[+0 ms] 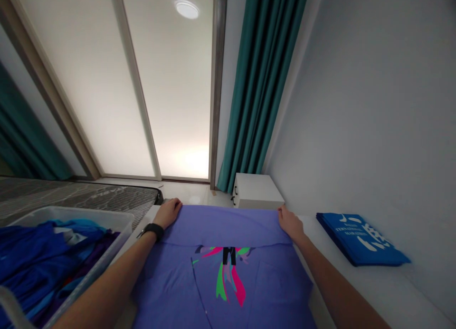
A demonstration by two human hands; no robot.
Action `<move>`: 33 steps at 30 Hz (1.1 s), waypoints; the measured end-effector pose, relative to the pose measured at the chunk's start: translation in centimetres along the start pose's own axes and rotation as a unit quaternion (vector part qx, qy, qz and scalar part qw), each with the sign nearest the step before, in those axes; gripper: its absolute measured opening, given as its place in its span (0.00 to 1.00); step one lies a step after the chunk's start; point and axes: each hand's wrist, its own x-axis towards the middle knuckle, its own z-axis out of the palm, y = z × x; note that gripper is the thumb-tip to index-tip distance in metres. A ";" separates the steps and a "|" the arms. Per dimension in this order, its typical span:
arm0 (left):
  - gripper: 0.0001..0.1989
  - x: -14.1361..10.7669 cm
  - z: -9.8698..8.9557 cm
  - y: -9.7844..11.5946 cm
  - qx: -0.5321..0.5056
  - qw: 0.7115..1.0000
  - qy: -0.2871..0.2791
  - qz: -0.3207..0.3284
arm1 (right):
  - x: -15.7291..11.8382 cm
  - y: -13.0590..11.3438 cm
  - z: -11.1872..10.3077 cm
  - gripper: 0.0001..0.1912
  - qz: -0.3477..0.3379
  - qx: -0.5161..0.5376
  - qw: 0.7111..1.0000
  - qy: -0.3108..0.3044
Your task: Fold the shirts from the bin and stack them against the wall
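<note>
A purple T-shirt (267,281) with a pink, green and black print lies spread on a white surface in front of me. Its far part is folded over toward me and covers the top of the print. My left hand (168,212), with a black watch on the wrist, is closed on the far left corner of the fold. At the far right corner my right hand (290,223) pinches the cloth in the same way. The fingertips of both hands are partly hidden.
A white bin (123,219) of crumpled blue and purple clothes stands at left. Folded blue clothing (366,238) with white print lies at right by the wall. Beyond are a small white cabinet (258,188), a teal curtain (261,91) and frosted sliding doors (171,91).
</note>
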 end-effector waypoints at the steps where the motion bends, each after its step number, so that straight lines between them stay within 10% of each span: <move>1: 0.17 0.0 -0.1 0.0 0.000 1.000 0.002 0.003 | -0.4 0.1 -0.1 0.18 -0.013 0.002 1.000 0.003; 8: 0.21 -1.5 -1.3 2.2 0.040 0.998 0.031 0.044 | -2.6 -2.4 0.3 0.21 -0.147 -0.001 0.988 0.051; 17: 0.11 -7.3 -3.8 11.5 0.042 0.921 -0.138 0.362 | -7.8 -9.3 -0.8 0.09 -0.388 0.092 0.916 0.026; 33: 0.14 -9.4 -4.2 9.5 0.016 0.958 -0.102 0.267 | -10.4 -7.1 -1.2 0.07 -0.408 0.025 0.912 0.016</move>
